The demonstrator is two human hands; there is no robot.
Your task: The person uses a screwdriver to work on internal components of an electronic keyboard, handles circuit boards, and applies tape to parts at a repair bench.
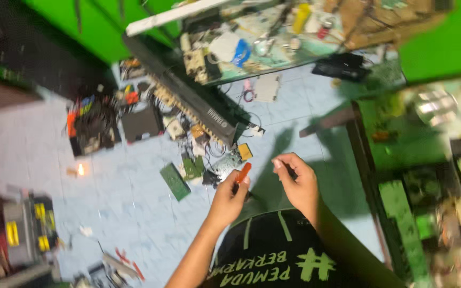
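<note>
Orange-handled screwdriver [242,174] is pinched upright in the left hand [229,198], while the right hand [297,181] sits just beside it with fingers curled shut, maybe on some small part, can't tell. Looks like the in-between bit of a repair, so next it needs lining the tip up on something. Green circuit boards [183,175] lie on the pale blue floor [134,213] just past the hands, by a long black keyboard [198,106].

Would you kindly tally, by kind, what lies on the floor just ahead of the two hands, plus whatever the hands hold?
Green circuit boards: 2
Orange-handled screwdriver, in the left hand: 1
Yellow square part: 1
Long black keyboard: 1
Right hand: nothing I can make out.
Total: 5
</note>
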